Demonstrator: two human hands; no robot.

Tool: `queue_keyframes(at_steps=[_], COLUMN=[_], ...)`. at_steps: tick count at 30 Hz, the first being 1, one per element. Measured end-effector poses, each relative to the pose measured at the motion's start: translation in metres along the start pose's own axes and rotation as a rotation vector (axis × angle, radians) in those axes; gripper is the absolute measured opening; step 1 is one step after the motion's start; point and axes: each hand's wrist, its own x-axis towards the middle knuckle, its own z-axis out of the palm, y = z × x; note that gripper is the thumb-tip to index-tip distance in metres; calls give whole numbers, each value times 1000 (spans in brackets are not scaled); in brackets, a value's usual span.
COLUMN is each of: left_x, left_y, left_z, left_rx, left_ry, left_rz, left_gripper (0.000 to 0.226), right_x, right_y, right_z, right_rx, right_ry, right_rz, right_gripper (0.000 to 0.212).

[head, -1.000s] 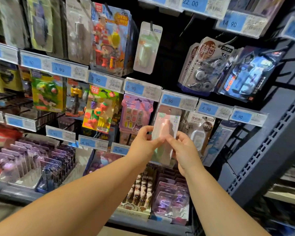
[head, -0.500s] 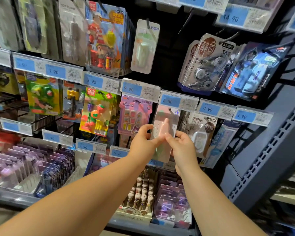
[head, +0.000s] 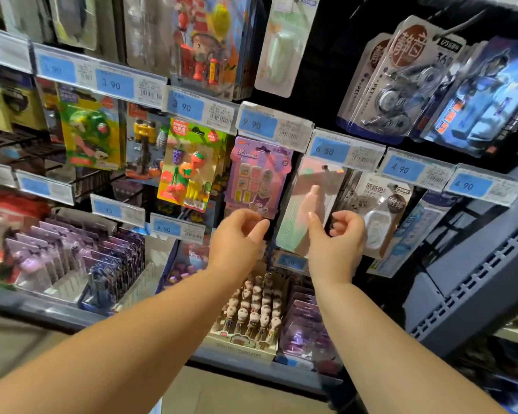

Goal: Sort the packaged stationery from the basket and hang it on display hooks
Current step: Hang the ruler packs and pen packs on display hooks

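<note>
Pink packet (head: 313, 201) hangs free, just beyond curled fingers (head: 341, 228).

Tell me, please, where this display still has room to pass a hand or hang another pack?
The clearest gap is the dark back panel between the pale green pack and the correction tape packs. Wire hooks at far left seem bare. The row from the fruit eraser pack to the pink pack is tight, as is the bottom shelf.

Left hand (head: 239, 238) and right hand (head: 337, 245) raised, loosely curled.
</note>
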Motion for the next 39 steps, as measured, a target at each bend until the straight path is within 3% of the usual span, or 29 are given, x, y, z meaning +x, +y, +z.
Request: queue_keyframes(at_steps=[3, 7, 13, 19, 27, 29, 32, 39], left_x=[-8, -29, -78, -160, -219, -220, -223, -222], left_y=[-16, -65, -165, -266, -347, -358, -377, -410], left_z=[-24, -75, -160, -234, -301, -318, -331, -321], left_rx=[-15, 21, 254, 441, 723, 776, 726, 678], left_ry=[17, 104, 227, 145, -46, -92, -14, 246], left_rz=[-32, -135, -381, -742, -1113, -1177, -1205, -1277], left_gripper=[7, 9, 8, 12, 37, 41, 28, 75], right_x=[-10, -60, -159, -248, -343, -363, -384, -418], right_y=[-16, -27, 7, 77, 139, 148, 158, 168], right_z=[8, 35, 101, 123, 162, 165, 167, 196], right_rx=[21, 117, -123, -677, -854, -898, -953, -1000], right_ry=[29, -366, -1004, -1611, -1696, -1714, -1721, -1597], right_rz=[-199, -342, -97, 4, 295, 336, 338, 235], right_gripper=[25, 22, 25, 18, 20, 38, 55, 75])
